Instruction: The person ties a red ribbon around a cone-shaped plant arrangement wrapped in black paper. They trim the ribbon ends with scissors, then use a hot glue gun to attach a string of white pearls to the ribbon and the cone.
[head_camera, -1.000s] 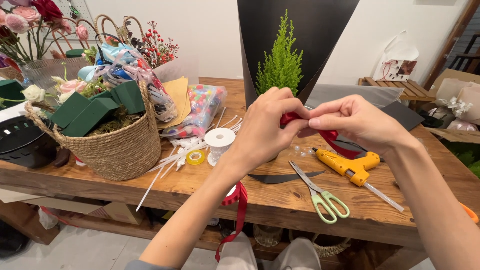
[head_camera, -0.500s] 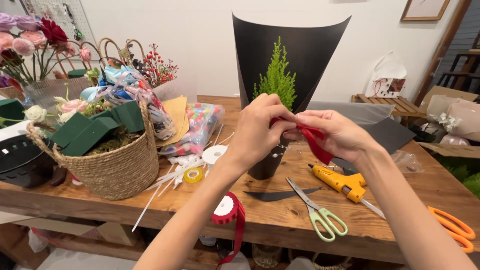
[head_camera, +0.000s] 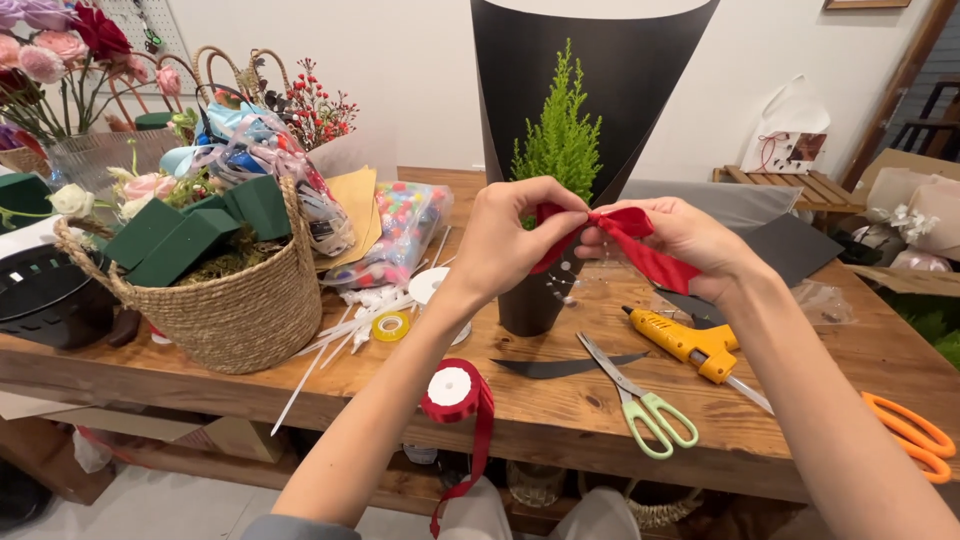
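My left hand (head_camera: 515, 240) and my right hand (head_camera: 680, 235) meet in front of me, both pinching a folded length of red ribbon (head_camera: 640, 245) between the fingertips. The ribbon slants down under my right palm. Just behind the hands stands a small green conifer (head_camera: 560, 140) wrapped in a tall cone of black paper (head_camera: 590, 70). A red ribbon spool (head_camera: 452, 390) lies near the table's front edge, its tail hanging over the edge.
A woven basket (head_camera: 235, 310) with green foam blocks stands at the left. On the wooden table (head_camera: 560, 405) lie green-handled scissors (head_camera: 640, 405), a yellow glue gun (head_camera: 690, 340), orange scissors (head_camera: 910, 430), a tape roll (head_camera: 390, 325) and white sticks.
The view has shifted so the spool and scissors sit differently in frame. My hands have kept working the red ribbon, which now lies folded tighter between the fingertips.
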